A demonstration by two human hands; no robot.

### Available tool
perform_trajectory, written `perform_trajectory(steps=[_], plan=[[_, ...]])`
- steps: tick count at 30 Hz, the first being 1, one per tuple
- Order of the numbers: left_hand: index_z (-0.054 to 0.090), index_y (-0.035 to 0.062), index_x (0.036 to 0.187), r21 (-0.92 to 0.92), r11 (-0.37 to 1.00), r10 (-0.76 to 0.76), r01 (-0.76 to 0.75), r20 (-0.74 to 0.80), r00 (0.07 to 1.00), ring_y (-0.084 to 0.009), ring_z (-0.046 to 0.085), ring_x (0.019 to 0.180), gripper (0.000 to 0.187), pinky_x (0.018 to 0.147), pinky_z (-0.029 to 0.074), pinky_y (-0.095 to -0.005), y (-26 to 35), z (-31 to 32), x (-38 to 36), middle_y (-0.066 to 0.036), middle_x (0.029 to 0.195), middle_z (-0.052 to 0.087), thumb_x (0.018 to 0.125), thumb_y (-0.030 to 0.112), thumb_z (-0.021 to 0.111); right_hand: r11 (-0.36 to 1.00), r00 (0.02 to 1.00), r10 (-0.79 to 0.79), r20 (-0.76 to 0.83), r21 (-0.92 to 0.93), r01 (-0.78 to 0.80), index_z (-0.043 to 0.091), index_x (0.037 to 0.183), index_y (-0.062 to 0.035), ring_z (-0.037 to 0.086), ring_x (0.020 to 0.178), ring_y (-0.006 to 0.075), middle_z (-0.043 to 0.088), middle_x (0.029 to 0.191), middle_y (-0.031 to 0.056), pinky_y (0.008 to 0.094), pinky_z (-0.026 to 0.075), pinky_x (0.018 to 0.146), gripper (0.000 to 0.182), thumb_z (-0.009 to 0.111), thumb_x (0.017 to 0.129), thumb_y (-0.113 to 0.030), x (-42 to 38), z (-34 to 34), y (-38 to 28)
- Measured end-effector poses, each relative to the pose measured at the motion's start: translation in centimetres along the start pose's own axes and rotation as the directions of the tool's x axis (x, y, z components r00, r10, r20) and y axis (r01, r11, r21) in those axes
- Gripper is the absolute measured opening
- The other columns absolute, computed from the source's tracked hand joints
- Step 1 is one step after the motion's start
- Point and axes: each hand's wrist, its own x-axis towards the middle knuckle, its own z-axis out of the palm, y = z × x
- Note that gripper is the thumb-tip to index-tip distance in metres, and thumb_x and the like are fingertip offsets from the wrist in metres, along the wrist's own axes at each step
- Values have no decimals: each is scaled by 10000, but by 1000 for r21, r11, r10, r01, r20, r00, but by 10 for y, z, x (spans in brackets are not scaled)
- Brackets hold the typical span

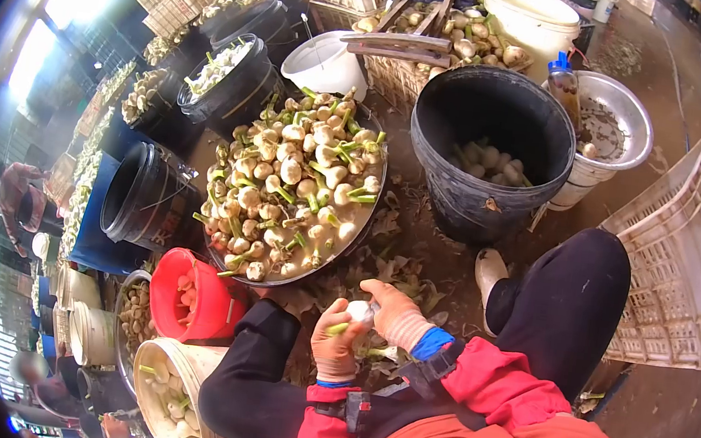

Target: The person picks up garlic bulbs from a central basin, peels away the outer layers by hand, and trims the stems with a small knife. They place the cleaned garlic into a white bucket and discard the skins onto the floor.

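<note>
Gloved in orange, my left hand (pixel 334 340) is closed around a white garlic bulb (pixel 358 311) with a short green stem showing at the fingers. My right hand (pixel 396 314) is closed right beside the bulb, its fingertips meeting it; a small greyish bit shows at those fingers, and I cannot tell what it is. Just beyond both hands stands a wide round basin (pixel 310 271) heaped with garlic bulbs (pixel 291 169) with cut green stems. Papery peelings and leaf scraps (pixel 401 268) cover the floor between the basin and my hands.
A black bucket (pixel 482 204) partly filled with bulbs stands ahead. To its right is a metal bowl (pixel 634 122) with a blue-capped bottle (pixel 564 88). A white crate (pixel 681 274) lies at right. At left are a red bucket (pixel 215 307) and a cream bucket (pixel 207 376). A person (pixel 20 199) is farther left.
</note>
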Motion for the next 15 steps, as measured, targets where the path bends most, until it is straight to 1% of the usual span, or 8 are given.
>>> perform_trajectory(steps=[1,3,4,5,8,10,12,15], plan=[[616,30,943,1,1000,3,-3,0,1000,-255,534,1095,242,959,431,-410,5,4,-1,-133,1182,550,722,-39,688,996,999,29,19,80,-31,502,1216,-101,564,1032,330,587,1111,188,369,451,864,455,552,770,-27,3,-1,2],[618,34,963,-462,881,-4,98,199,980,-299,518,1129,215,980,418,-444,17,12,-1,-147,1187,551,755,4,664,966,985,165,51,192,-172,537,1186,-85,573,1030,322,602,1089,188,359,455,859,412,543,778,-26,9,-1,16],[607,42,1011,-546,829,10,124,236,972,-334,495,1161,203,977,415,-502,17,13,-1,-142,1183,557,809,67,620,945,975,219,23,245,-218,560,1163,-63,585,1020,312,613,1078,185,350,459,850,385,534,781,-20,15,6,31],[607,42,1011,-545,831,17,112,225,974,-334,495,1161,203,977,415,-502,20,12,-1,-142,1183,557,809,67,620,965,983,186,9,188,-184,549,1170,-57,612,926,265,629,1024,152,325,479,803,533,614,656,67,25,18,60],[556,58,1069,-732,666,-125,139,74,989,-347,519,1113,246,909,466,-529,29,12,2,-129,1160,541,876,210,559,981,981,189,51,38,-191,563,1147,-48,611,958,269,630,1044,166,324,478,827,502,627,659,45,19,5,55],[553,57,1065,-792,587,-169,169,85,982,-351,533,1071,256,867,487,-531,27,5,7,-137,1153,540,881,234,551,996,958,84,273,-17,-83,575,1126,-43,610,978,267,635,1046,170,327,475,838,446,642,687,-17,16,0,46],[560,54,1008,-871,454,-228,189,91,969,-353,550,975,278,770,521,-535,27,-8,15,-149,1064,557,878,300,549,998,941,-54,333,-23,65,596,1098,-39,617,960,251,645,1028,160,329,475,834,377,628,724,-74,13,9,47],[583,58,936,-805,593,-324,33,-200,925,-323,549,957,270,729,525,-489,68,-16,11,-109,906,567,846,312,575,999,936,-14,353,39,0,620,1069,-33,613,852,181,660,951,116,288,479,762,374,559,706,34,9,15,35]])
